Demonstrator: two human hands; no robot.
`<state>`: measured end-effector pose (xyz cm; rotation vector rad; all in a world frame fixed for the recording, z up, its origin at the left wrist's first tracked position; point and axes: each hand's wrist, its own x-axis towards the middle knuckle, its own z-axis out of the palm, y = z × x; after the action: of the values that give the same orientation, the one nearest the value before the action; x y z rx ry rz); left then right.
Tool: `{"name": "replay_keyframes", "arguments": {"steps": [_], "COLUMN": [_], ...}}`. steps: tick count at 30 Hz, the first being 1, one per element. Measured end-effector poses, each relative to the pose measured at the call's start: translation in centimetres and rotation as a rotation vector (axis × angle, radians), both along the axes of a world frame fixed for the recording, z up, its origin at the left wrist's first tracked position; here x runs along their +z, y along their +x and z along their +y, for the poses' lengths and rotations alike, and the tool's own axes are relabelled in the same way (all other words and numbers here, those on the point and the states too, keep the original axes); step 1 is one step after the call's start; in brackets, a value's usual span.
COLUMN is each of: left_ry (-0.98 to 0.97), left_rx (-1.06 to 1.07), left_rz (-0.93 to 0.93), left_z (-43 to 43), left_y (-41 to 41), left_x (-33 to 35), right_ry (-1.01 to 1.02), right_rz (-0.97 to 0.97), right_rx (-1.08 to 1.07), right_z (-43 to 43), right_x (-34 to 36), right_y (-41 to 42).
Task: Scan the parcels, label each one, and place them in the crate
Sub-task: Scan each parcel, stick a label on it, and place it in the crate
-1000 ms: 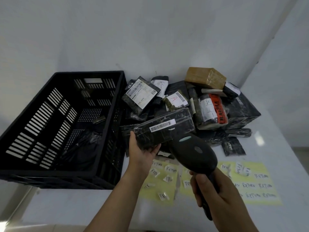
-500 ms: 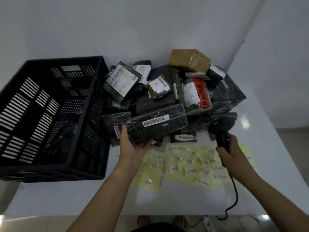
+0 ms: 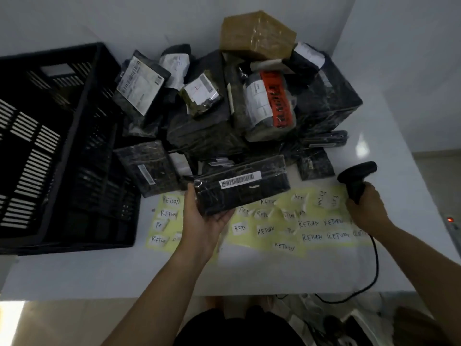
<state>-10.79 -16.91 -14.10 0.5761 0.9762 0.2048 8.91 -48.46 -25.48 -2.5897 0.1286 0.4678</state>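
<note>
Left grip point(image 3: 204, 216) holds parcel point(image 3: 242, 186) near crate point(image 3: 104, 171) edge; right grip point(image 3: 366, 208) holds scanner point(image 3: 356, 176).

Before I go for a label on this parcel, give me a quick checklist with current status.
1. The left hand grips the parcel: ok.
2. The barcode faces up: ok.
3. Scan registered: cannot tell.
4. The right hand is free for a label: not ok, it grips the scanner.
5. The RETURN labels lie on the table: ok.
6. The crate has room: ok.
</note>
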Motion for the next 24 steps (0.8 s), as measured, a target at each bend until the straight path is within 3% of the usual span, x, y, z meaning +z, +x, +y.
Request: {"name": "replay_keyframes", "arguments": {"steps": [7, 11, 13, 15, 20, 24], "left_ry": [0.087, 0.075, 0.072, 0.071, 0.076, 0.074], "left_rx": [-0.108, -0.092, -0.089, -0.095, -0.098, -0.095], "left_rz": [0.032, 0.044, 0.044, 0.042, 0.038, 0.038], "left_z": [-1.1, -1.2, -1.4, -1.5, -1.6, -1.5], "left_y": [-0.3, 0.0, 0.3, 0.6, 0.8, 0.7], "left_x": [-0.3, -0.5, -0.5, -0.5, -0.4, -0.3], "right_ry": [-0.113, -0.093, 0.031, 0.109, 0.037, 0.053], "right_rz": [0.031, -0.254, -0.325, -0.222, 0.024, 0.026], "right_rx": [-0.023, -0.024, 0.022, 0.071, 0.153, 0.116], "right_z": [0.1, 0.8, 1.5, 2.2, 2.2, 2.5], "right_x": [-0.7, 0.8, 1.9, 2.0, -0.2, -0.7], "right_y": [0.2, -1.7, -3.3, -4.8, -6.0, -5.7]}}
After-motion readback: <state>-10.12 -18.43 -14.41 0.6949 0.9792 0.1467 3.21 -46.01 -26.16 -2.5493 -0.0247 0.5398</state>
